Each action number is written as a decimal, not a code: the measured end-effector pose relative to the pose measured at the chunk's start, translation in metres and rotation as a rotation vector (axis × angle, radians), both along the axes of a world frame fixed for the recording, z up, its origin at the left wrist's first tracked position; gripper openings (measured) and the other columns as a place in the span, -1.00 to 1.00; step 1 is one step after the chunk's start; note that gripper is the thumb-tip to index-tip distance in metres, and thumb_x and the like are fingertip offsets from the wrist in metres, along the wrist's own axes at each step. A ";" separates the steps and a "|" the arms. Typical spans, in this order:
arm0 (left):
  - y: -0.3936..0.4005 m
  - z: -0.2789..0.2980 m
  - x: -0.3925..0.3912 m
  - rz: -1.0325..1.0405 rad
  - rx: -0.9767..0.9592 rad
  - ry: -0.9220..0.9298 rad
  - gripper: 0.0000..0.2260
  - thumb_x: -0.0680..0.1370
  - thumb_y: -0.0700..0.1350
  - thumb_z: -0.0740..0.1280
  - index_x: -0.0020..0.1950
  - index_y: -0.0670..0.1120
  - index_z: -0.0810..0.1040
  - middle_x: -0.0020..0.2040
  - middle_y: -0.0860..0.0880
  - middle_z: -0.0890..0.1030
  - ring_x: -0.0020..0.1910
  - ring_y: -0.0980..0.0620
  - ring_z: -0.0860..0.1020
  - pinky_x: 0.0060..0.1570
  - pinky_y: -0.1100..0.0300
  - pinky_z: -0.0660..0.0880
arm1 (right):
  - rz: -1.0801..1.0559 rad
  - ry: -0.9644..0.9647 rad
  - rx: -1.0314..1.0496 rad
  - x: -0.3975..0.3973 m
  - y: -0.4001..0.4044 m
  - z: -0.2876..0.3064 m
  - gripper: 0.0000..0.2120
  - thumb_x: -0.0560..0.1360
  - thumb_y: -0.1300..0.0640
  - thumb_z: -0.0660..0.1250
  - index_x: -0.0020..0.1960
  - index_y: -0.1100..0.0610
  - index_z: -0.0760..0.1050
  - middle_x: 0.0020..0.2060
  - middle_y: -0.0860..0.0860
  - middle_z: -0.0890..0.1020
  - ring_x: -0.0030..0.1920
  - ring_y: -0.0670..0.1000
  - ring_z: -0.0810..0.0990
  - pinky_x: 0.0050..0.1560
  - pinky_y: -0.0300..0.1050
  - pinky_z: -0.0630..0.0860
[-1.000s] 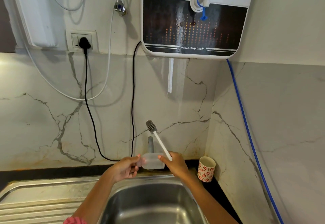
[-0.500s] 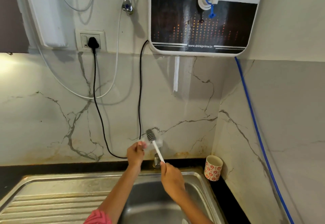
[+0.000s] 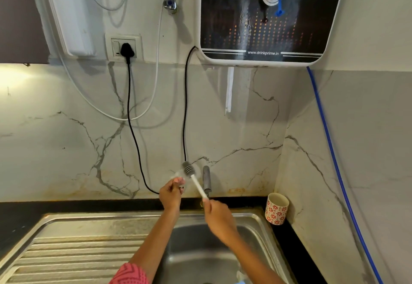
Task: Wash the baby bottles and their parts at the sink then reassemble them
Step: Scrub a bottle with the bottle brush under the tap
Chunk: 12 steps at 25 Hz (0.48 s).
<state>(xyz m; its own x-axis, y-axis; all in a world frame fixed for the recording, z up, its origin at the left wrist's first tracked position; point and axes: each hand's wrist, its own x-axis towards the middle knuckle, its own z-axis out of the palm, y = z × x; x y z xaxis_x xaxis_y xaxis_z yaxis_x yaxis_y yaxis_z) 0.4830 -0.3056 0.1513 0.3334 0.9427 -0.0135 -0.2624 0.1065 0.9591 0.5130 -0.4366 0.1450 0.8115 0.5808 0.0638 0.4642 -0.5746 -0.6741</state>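
Gripping a white-handled bottle brush (image 3: 198, 187) by its lower end, the right hand (image 3: 215, 211) works above a steel sink (image 3: 256, 219). The brush's long axis runs from that grip up toward 11 o'clock, ending in a grey ribbed head (image 3: 188, 168). The left hand (image 3: 171, 195), fingers curled upward, pinches a small clear bottle part (image 3: 178, 175); motion blur hides its exact shape and which way its opening faces.

From the right-hand grip, the clear part lies up and to the left, at about 10 o'clock. The brush head sits against or just inside it; which of the two cannot be told. The left hand is the nearer one to the part, directly beneath it at 6 o'clock. A grey tap (image 3: 206, 180) stands just beside the brush handle, at 3 o'clock from the head.

Judged from this, scrubbing is under way, and any further stroke would travel along the handle's slanted line, while the left hand steadies the part.
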 end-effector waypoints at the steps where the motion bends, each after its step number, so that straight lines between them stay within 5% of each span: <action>1: 0.004 -0.002 -0.001 0.015 -0.051 -0.012 -0.86 0.55 -0.25 0.29 0.05 -0.21 0.60 -0.22 -0.08 0.58 -0.32 0.06 0.45 -0.23 0.24 0.47 | 0.027 -0.059 -0.028 -0.004 -0.002 -0.003 -0.56 0.64 -0.10 -0.02 0.03 0.14 0.54 -0.21 0.05 0.58 -0.20 0.04 0.56 -0.23 -0.07 0.44; 5: 0.003 -0.008 -0.005 -0.025 -0.103 0.078 -0.92 0.53 -0.21 0.32 -0.07 -0.17 0.60 -0.13 -0.11 0.59 -0.17 -0.01 0.47 -0.03 0.08 0.49 | -0.041 0.029 0.043 0.004 -0.005 -0.007 -0.54 0.64 -0.10 -0.04 0.00 0.17 0.53 -0.30 0.01 0.52 -0.31 -0.04 0.50 -0.26 -0.11 0.47; 9: 0.014 -0.012 -0.013 -0.048 -0.521 -0.008 -0.85 0.53 -0.31 0.28 -0.23 -0.17 0.43 -0.31 -0.09 0.42 -0.43 0.09 0.30 -0.60 0.33 0.30 | 0.045 -0.119 -0.113 -0.025 -0.006 -0.013 -0.52 0.64 -0.11 -0.04 0.13 0.17 0.53 0.01 0.16 0.61 0.05 0.19 0.57 0.01 0.00 0.47; 12: 0.003 -0.020 -0.013 -0.226 -0.598 -0.004 -0.82 0.55 -0.36 0.20 -0.23 -0.18 0.39 -0.35 -0.07 0.33 -0.44 0.10 0.23 -0.67 0.41 0.23 | -0.050 -0.044 -0.078 -0.034 -0.008 -0.032 -0.52 0.64 -0.13 -0.06 0.15 0.15 0.51 0.07 0.16 0.61 0.11 0.21 0.55 0.07 0.02 0.47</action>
